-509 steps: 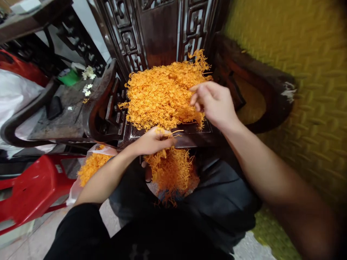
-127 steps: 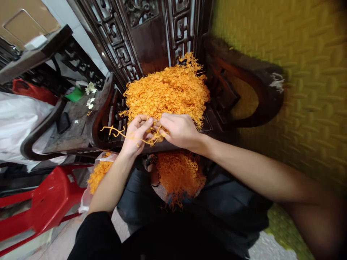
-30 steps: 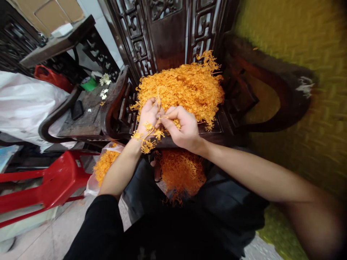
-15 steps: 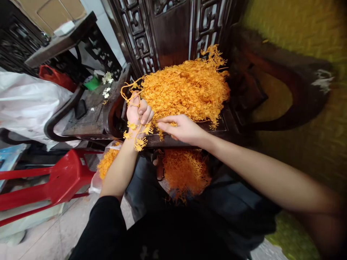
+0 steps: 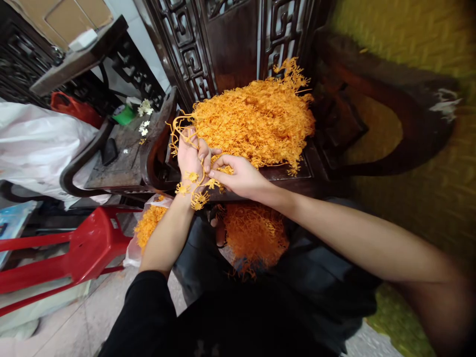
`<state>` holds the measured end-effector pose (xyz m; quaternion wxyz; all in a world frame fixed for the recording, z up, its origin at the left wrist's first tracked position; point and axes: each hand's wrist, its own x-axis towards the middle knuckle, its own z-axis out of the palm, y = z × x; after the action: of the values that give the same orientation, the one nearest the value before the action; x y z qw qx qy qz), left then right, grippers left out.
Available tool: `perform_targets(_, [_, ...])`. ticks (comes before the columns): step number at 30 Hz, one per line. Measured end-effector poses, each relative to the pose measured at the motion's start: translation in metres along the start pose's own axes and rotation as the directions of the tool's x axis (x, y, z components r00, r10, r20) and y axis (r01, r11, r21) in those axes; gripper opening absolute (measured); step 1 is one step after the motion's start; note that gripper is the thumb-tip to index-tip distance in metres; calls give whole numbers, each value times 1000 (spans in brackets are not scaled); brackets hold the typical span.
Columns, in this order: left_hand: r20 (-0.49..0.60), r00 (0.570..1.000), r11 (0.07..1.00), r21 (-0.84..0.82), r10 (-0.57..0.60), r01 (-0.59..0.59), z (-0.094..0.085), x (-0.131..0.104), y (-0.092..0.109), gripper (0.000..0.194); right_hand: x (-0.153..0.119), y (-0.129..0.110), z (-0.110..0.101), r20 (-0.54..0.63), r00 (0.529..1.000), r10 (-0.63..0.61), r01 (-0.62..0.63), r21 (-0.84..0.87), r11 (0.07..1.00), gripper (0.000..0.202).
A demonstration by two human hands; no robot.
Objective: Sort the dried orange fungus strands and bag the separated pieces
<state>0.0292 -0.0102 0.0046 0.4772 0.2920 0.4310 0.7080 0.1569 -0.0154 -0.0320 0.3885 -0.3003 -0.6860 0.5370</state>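
Note:
A large heap of orange plastic-looking sprigs (image 5: 256, 121) with thin stems and small flower-like ends lies on the dark wooden chair seat. My left hand (image 5: 193, 151), palm turned up, is closed on an orange sprig (image 5: 200, 198); its flower ends hang over the wrist and its stems loop past the fingertips. Against the left fingers, my right hand (image 5: 236, 173) pinches with thumb and forefinger at the sprig's stem. Exactly what lies between those right fingertips is partly hidden.
Below the seat, between my legs, is another orange pile (image 5: 256, 233). A plastic bag of orange pieces (image 5: 148, 223) stands left, beside a red plastic stool (image 5: 91, 238). On the wooden side table are a phone-like black object (image 5: 109, 151), green tape (image 5: 124, 114) and white bits (image 5: 145, 107).
My right hand has moved left and up to meet the left hand at the stem. My left hand has shifted slightly right, its fingers loosening a little.

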Motion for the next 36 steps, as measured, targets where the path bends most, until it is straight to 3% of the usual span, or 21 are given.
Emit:
perform_targets(4, [144, 980, 990, 65, -137, 129, -15, 5, 9, 31, 1, 1, -13, -60, 997, -43, 32, -169, 985, 24])
perform_targets(8, [353, 871, 936, 209, -341, 282, -35, 9, 13, 56, 1, 4, -30, -158, 981, -113, 52, -348, 936, 18])
perform_targets(12, [417, 765, 868, 309, -491, 389, -47, 7, 10, 35, 6, 7, -38, -261, 955, -138, 37, -355, 934, 11])
perform_targets(15, [457, 709, 843, 295, -537, 449, -50, 6, 11, 41, 10, 13, -40, -338, 928, -158, 41, -329, 944, 8])
perform_targets(19, [457, 769, 893, 180, -447, 412, -50, 3, 12, 55, 13, 14, -40, -366, 909, -201, 108, -259, 960, 20])
perform_targets(22, [445, 797, 913, 204, -409, 354, -49, 0, 6, 62, 12, 10, -39, -422, 885, -196, 111, -219, 970, 19])
perform_targets(25, [448, 778, 893, 303, -441, 332, -48, -5, -4, 61, 11, 9, -37, -413, 892, -185, 99, -219, 971, 16])
perform_targets(29, [418, 779, 871, 366, -468, 327, -46, -8, -13, 65, 9, 11, -36, -251, 950, -187, 103, -315, 943, 13])
perform_targets(32, [367, 773, 839, 393, -518, 376, -44, -7, -12, 64, 7, 11, -35, -153, 962, -227, 141, -433, 890, 12])
perform_targets(36, [297, 730, 769, 430, -615, 473, -43, -3, -9, 62, 4, 10, -38, -61, 970, -235, 162, -558, 814, 13])
